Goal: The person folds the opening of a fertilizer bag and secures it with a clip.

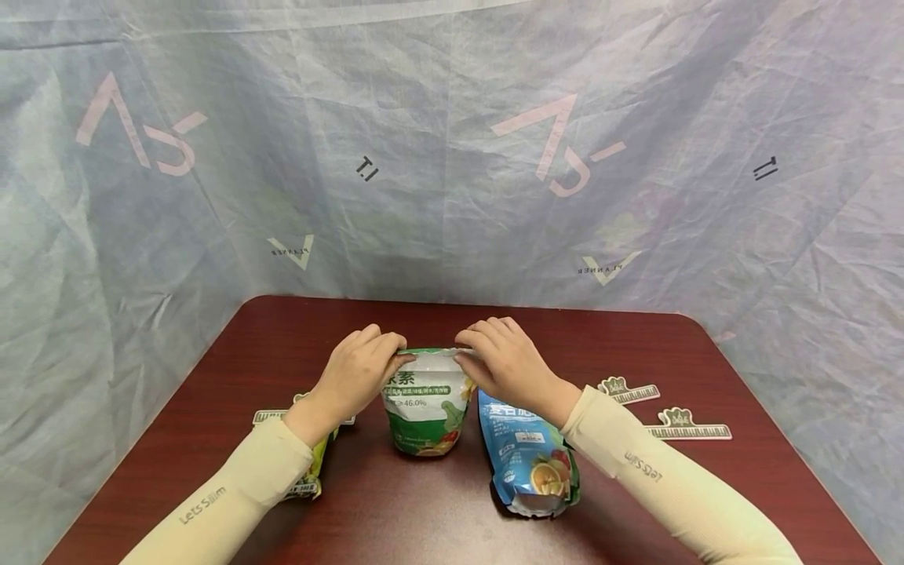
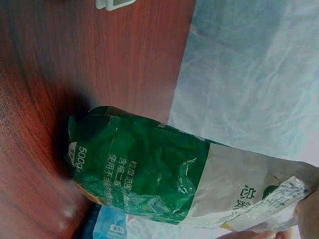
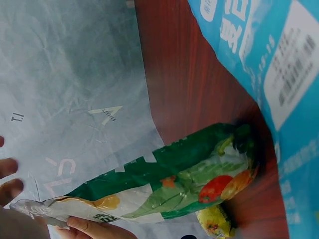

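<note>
A green and white pouch point(image 1: 424, 416), with Chinese print and vegetable pictures, stands upright on the table between the two hands. My left hand point(image 1: 356, 373) pinches the left end of its top edge. At the opposite end, the right hand point(image 1: 503, 362) pinches the same edge between thumb and fingers. The left wrist view shows the pouch's green side panel point(image 2: 144, 169) marked 500g, its top crumpled near the fingers. In the right wrist view, the narrow side of the pouch point(image 3: 169, 191) tapers to a flattened top at the hands.
A blue pouch point(image 1: 530, 455) with fruit pictures leans beneath the right forearm. Partly hidden by the left forearm lies a yellow-green packet point(image 1: 307, 479). Patterned clips, one point(image 1: 271, 416) at left and two point(image 1: 688, 428) at right, lie on the dark red table point(image 1: 424, 518). Grey cloth point(image 1: 438, 196) hangs behind.
</note>
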`<action>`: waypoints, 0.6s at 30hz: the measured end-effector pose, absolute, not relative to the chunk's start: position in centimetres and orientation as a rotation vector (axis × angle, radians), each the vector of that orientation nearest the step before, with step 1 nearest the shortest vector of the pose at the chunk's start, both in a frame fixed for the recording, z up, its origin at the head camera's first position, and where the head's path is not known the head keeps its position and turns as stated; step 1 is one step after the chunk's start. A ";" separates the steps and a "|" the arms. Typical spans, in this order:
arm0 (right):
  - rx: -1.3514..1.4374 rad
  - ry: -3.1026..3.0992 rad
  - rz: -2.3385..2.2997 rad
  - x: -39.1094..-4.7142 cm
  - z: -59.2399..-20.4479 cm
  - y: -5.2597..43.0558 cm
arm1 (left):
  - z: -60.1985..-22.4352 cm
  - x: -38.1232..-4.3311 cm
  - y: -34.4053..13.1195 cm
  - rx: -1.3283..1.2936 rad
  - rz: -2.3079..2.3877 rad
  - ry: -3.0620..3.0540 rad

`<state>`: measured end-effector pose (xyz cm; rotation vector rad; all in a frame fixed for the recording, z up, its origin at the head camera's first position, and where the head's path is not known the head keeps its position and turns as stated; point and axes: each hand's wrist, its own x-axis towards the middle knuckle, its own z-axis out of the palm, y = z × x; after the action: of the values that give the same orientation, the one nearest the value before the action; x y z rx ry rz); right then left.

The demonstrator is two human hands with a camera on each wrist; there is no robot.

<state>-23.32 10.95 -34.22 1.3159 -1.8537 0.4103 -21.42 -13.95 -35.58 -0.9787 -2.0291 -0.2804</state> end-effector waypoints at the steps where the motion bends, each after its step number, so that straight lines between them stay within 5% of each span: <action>1: 1.319 -1.819 0.406 -23.3 -34.2 11.0 | -35.6 -21.4 -13.9 -0.977 -0.283 -2.029; 18: 1.376 -1.583 -0.018 -22.4 -35.8 11.7 | -35.7 -21.5 -13.9 -0.950 -0.285 -2.033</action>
<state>-22.42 11.69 -35.75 1.3756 -1.5831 -0.0177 -21.54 -13.85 -35.66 -0.9499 -2.0328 -0.2851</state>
